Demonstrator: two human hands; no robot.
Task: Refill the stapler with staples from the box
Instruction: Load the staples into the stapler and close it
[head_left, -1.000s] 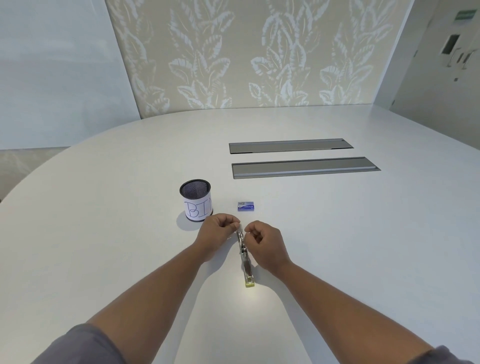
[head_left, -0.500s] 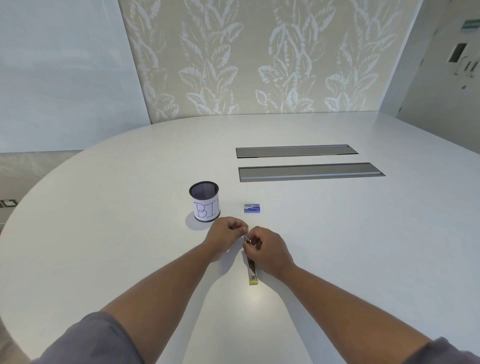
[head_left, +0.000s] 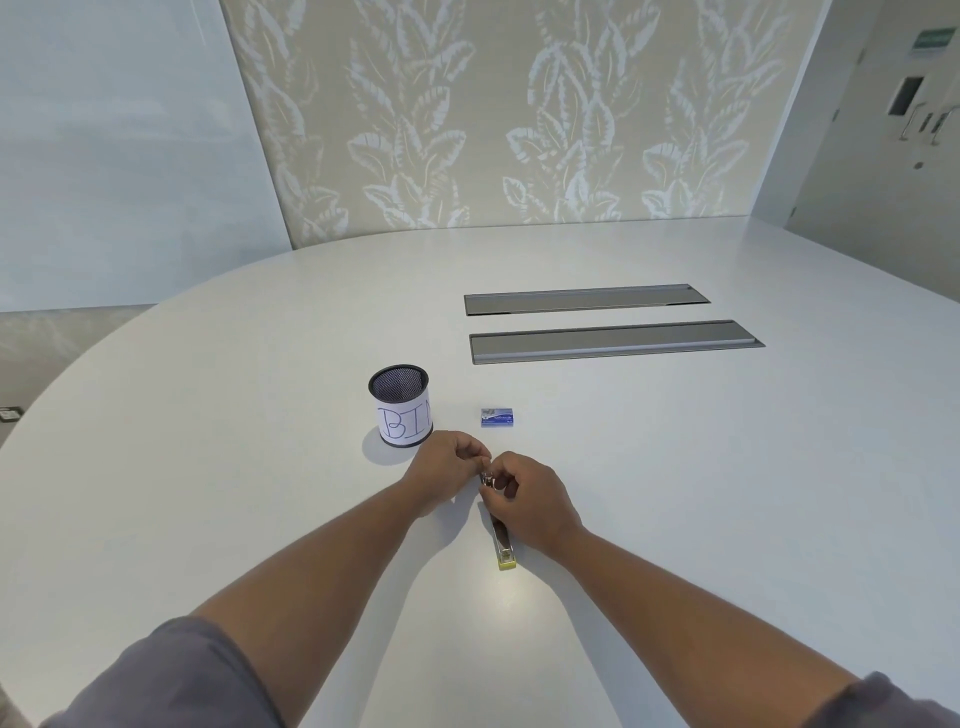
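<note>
Stapler lies lengthwise on the white table, its yellow end toward the person — an easy line for both hands to meet at the far end. The right hand curls closed over that far end, likely to steady it. The left hand comes in from the side with fingertips pinched together at the same spot; what they grip (a strip of staples, perhaps) is too small to tell. Just beyond sits the blue staple box, lying flat within easy reach, with the mesh cup marked "BIN" to its left — probably for scraps.
</note>
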